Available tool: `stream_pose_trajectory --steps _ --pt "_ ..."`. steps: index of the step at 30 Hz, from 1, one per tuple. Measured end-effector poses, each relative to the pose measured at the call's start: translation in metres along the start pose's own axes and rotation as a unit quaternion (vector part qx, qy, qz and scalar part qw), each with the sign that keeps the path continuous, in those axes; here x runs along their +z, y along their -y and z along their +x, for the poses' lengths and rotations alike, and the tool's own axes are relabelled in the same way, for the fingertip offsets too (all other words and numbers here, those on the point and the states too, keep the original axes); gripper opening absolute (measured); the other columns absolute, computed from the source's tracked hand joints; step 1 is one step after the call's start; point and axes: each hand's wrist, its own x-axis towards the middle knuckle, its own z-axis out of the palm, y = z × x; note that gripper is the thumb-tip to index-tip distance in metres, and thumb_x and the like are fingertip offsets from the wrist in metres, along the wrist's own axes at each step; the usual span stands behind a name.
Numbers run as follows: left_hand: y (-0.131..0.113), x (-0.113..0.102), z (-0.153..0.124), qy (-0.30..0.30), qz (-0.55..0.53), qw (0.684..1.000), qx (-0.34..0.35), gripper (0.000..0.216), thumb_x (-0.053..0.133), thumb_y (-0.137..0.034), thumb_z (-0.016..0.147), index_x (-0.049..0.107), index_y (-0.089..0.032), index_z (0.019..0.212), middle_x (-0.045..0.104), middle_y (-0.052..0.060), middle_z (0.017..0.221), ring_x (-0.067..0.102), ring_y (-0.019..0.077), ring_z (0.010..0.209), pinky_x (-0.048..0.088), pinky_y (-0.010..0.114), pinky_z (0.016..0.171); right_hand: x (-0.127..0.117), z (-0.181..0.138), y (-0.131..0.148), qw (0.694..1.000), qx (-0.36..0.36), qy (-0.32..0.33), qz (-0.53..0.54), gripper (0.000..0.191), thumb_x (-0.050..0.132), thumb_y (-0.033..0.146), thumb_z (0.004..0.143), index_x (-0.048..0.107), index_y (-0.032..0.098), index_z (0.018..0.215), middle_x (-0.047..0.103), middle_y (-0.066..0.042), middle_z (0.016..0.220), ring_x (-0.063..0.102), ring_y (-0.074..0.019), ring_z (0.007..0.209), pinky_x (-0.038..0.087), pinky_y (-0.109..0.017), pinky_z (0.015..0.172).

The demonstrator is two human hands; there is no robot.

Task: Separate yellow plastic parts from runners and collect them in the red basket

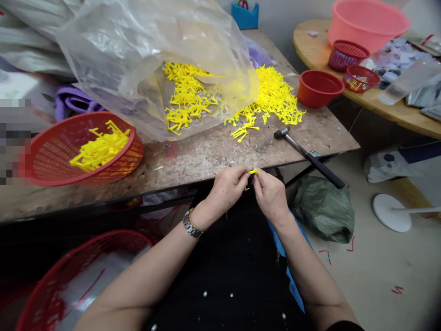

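Observation:
My left hand (227,187) and my right hand (270,193) meet just below the worn table's front edge (206,170), over my lap. Both are closed in a pinch on one small yellow plastic piece (253,172) between the fingertips. A watch sits on my left wrist. On the table ahead lies a pile of yellow plastic pieces (275,96), partly spilling out of a big clear plastic bag (144,55). A red basket (86,149) at the left holds several more yellow pieces.
A hammer (306,156) lies at the table's right front corner, handle over the edge. A red bowl (319,88) stands at the back right. A second table (372,99) holds a pink basin and small red baskets. Another red basket (69,280) sits by my left knee.

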Motion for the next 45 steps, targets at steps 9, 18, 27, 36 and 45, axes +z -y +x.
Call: stream_pose_trajectory --steps 9,18,27,36,45 --pt "-0.004 -0.005 0.004 0.022 -0.034 0.999 -0.021 0.018 0.052 -0.021 0.095 0.065 -0.017 0.083 0.062 -0.001 0.068 0.056 0.0101 0.059 0.041 0.019 0.055 -0.006 0.002 -0.005 0.994 0.021 0.016 0.101 0.029 0.042 0.022 0.099 0.070 0.018 0.108 0.074 -0.008 0.090 0.068 -0.0203 0.083 0.049 -0.030 0.077" --pt "-0.004 -0.008 0.003 0.049 -0.182 0.978 -0.094 0.012 0.058 -0.027 0.090 0.064 -0.016 0.092 0.061 -0.002 0.069 0.055 0.0076 0.051 0.043 0.016 0.044 -0.013 0.007 -0.008 0.952 0.111 -0.007 0.284 0.024 0.052 0.031 0.095 0.072 0.020 0.104 0.072 -0.002 0.084 0.064 -0.0152 0.074 0.049 -0.028 0.072" --pt "-0.003 -0.007 0.002 0.062 -0.202 0.970 -0.119 0.021 0.055 -0.030 0.092 0.063 -0.016 0.079 0.062 0.000 0.067 0.054 0.0066 0.048 0.042 0.015 0.042 -0.006 0.007 -0.006 0.915 0.163 -0.027 0.368 0.022 0.056 0.034 0.091 0.069 0.019 0.102 0.070 0.001 0.079 0.058 -0.0103 0.060 0.047 -0.025 0.061" --pt "-0.006 -0.019 0.005 0.004 -0.024 1.000 -0.020 0.020 0.051 -0.025 0.097 0.066 -0.018 0.085 0.061 0.000 0.067 0.057 0.0117 0.060 0.044 0.022 0.057 -0.004 0.007 -0.011 0.922 0.149 -0.021 0.358 0.031 0.056 0.039 0.093 0.067 0.020 0.115 0.074 -0.003 0.093 0.066 -0.0134 0.069 0.055 -0.028 0.068" --pt "0.002 -0.042 0.029 -0.055 0.246 0.966 0.059 0.019 0.050 -0.024 0.099 0.066 -0.018 0.093 0.070 0.009 0.092 0.063 0.0213 0.087 0.048 0.032 0.080 -0.065 0.017 -0.059 0.991 0.027 -0.109 -0.079 0.028 0.047 0.029 0.098 0.070 0.020 0.111 0.073 -0.012 0.111 0.063 -0.0285 0.108 0.048 -0.046 0.101"
